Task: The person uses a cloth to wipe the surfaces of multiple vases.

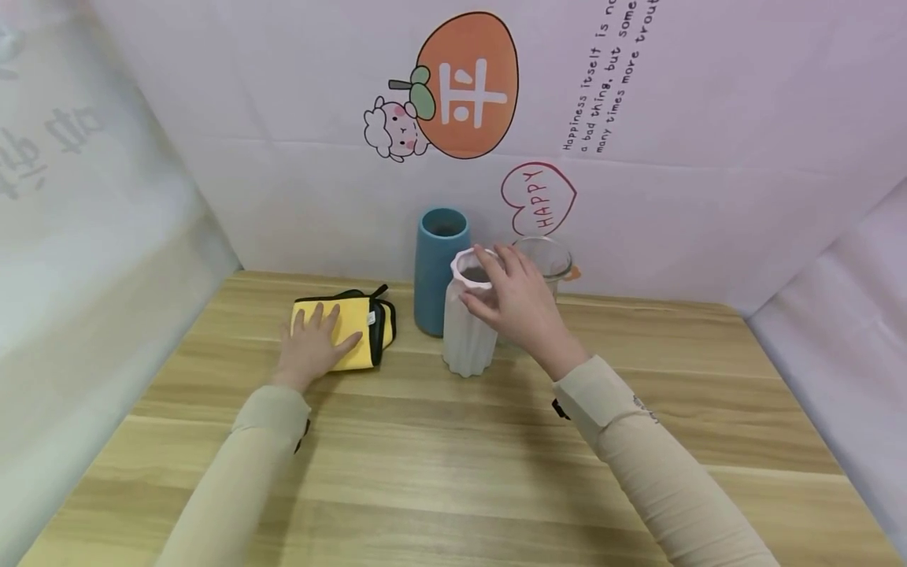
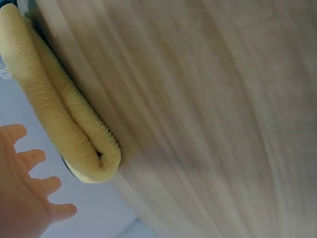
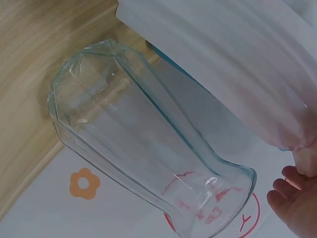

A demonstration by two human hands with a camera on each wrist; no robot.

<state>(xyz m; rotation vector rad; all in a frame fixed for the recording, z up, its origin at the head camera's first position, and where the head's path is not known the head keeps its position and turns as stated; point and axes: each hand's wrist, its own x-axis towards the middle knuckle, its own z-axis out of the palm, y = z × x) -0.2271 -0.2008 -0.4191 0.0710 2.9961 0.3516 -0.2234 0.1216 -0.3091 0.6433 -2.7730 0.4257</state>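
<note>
In the head view my left hand [image 1: 309,346] lies with fingers spread over a folded yellow towel [image 1: 347,335] edged in black. The towel's plush folded side shows in the left wrist view, with the fingers [image 2: 30,157] spread beside it. A white fluted vase [image 1: 469,331] with a scalloped rim stands upright near the table's middle. My right hand [image 1: 520,303] holds it at the rim from the right, thumb in front and index finger on the far side. Right behind that hand is a clear glass vase [image 3: 148,134], partly hidden in the head view.
A blue vase [image 1: 439,268] stands directly behind the white one. White printed cloth [image 1: 319,205] hangs at the back and both sides of the wooden table [image 1: 397,465]. Bare wood lies in front of the vases and to their right.
</note>
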